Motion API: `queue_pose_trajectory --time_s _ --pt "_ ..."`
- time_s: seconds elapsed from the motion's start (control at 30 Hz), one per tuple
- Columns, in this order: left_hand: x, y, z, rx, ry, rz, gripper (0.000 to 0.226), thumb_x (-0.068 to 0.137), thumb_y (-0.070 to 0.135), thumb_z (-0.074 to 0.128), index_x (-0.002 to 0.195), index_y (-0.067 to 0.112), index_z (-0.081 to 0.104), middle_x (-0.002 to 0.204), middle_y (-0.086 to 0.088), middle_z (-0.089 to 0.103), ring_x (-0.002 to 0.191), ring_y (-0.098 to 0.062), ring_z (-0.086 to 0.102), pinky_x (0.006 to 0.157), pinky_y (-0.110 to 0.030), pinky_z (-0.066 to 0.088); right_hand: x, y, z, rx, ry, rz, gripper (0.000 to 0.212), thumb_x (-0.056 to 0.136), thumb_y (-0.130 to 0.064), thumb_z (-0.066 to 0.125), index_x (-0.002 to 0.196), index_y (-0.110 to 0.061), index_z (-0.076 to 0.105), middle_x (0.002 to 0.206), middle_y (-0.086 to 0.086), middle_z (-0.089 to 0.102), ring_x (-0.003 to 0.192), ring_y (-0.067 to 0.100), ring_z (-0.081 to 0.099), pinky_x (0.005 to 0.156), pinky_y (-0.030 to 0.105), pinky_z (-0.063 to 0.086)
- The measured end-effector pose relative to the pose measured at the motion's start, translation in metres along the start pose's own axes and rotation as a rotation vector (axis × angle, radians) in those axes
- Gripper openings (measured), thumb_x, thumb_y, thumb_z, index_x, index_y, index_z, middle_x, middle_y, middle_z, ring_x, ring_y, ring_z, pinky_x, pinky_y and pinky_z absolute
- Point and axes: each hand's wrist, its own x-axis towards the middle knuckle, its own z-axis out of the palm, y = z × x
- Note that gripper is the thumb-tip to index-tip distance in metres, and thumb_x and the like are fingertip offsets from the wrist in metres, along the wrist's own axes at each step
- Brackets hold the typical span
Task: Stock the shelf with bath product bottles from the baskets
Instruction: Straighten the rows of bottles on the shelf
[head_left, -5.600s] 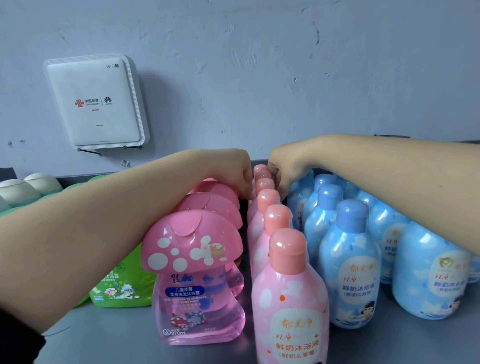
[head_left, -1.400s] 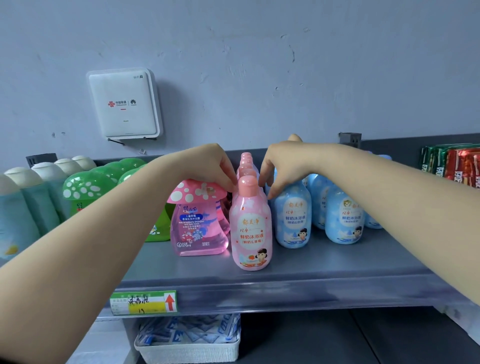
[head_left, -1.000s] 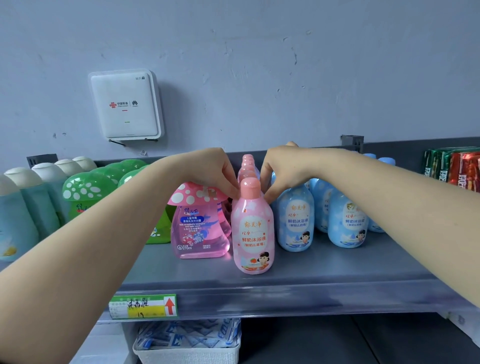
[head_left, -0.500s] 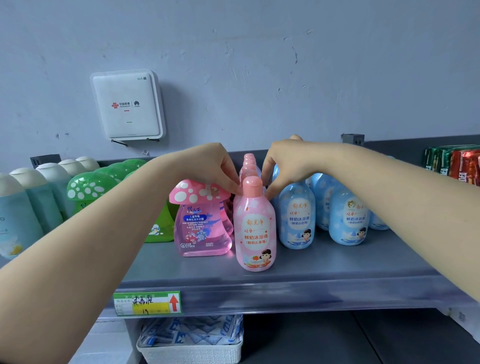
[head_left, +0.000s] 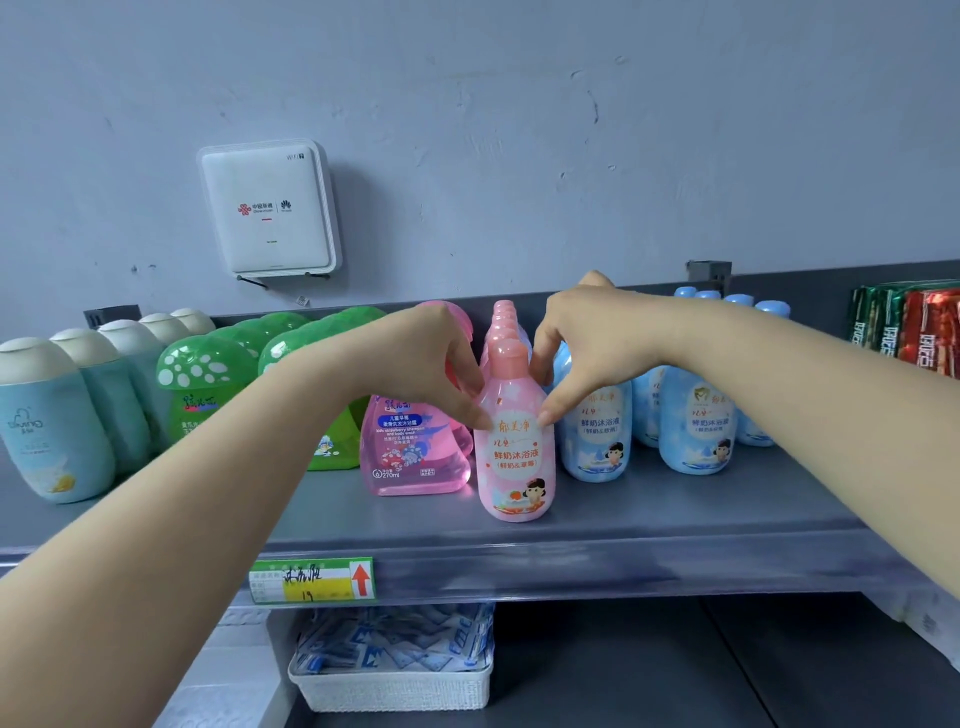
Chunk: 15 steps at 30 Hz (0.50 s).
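A pink bath bottle (head_left: 515, 457) with a pink cap stands upright near the front of the grey shelf (head_left: 623, 530), at the head of a row of the same pink bottles. My left hand (head_left: 431, 358) reaches in from the left and its fingertips touch the bottle's left shoulder. My right hand (head_left: 582, 343) comes from the right, thumb and fingers pinching the right shoulder and neck. Beside the row stand pink mushroom-cap bottles (head_left: 415, 447) on the left and blue bottles (head_left: 597, 436) on the right.
Green mushroom-cap bottles (head_left: 208, 374) and pale teal bottles (head_left: 47, 421) fill the shelf's left end; red and green packets (head_left: 914, 332) sit at its right end. A white router (head_left: 267, 208) hangs on the wall. Below, a white basket (head_left: 395, 675) holds blue-white packets.
Both hands slid down from the front pink bottle's cap to its shoulders. The view backed away from the shelf since the oldest frame.
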Motion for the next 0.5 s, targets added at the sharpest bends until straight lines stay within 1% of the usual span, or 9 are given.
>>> queue_pose_trajectory --time_s 0.1,0.17,0.33,0.5 --pt "-0.0007 0.0006 0.0006 -0.006 0.004 0.010 0.019 0.063 0.042 0.083 0.073 0.032 0.069 0.055 0.019 0.053 0.047 0.001 0.045 0.047 -0.008 0.032 -0.0012 -0.0004 0.0020 0.001 0.007 -0.005 0.041 0.068 -0.057 0.071 0.096 -0.028 0.072 0.098 -0.008 0.067 0.093 0.009 0.040 0.079 0.025 0.020" --pt "-0.0015 0.0010 0.0003 -0.003 0.005 0.006 0.019 0.064 0.041 0.082 0.073 0.032 0.068 0.056 0.019 0.053 0.047 0.003 0.046 0.048 -0.008 0.033 -0.0019 -0.0006 0.0025 0.001 0.011 -0.002 0.041 0.069 -0.057 0.071 0.097 -0.028 0.073 0.096 -0.008 0.067 0.092 0.010 0.040 0.081 0.026 0.022" --pt "-0.0027 0.0024 -0.0010 -0.009 -0.007 0.006 0.017 0.067 0.038 0.082 0.074 0.030 0.068 0.059 0.017 0.053 0.048 0.006 0.047 0.050 -0.006 0.033 0.0002 0.0001 0.0058 0.007 0.027 -0.018 0.042 0.068 -0.059 0.070 0.097 -0.029 0.073 0.097 -0.010 0.068 0.093 0.008 0.044 0.084 0.026 0.023" --pt "-0.0036 0.0022 -0.0013 -0.001 -0.006 0.000 0.017 0.066 0.039 0.081 0.074 0.031 0.069 0.067 0.015 0.058 0.053 0.001 0.049 0.052 -0.007 0.035 0.0021 0.0009 0.0056 -0.002 0.014 -0.029 0.043 0.068 -0.060 0.069 0.096 -0.028 0.073 0.095 -0.010 0.069 0.092 0.008 0.048 0.084 0.027 0.023"
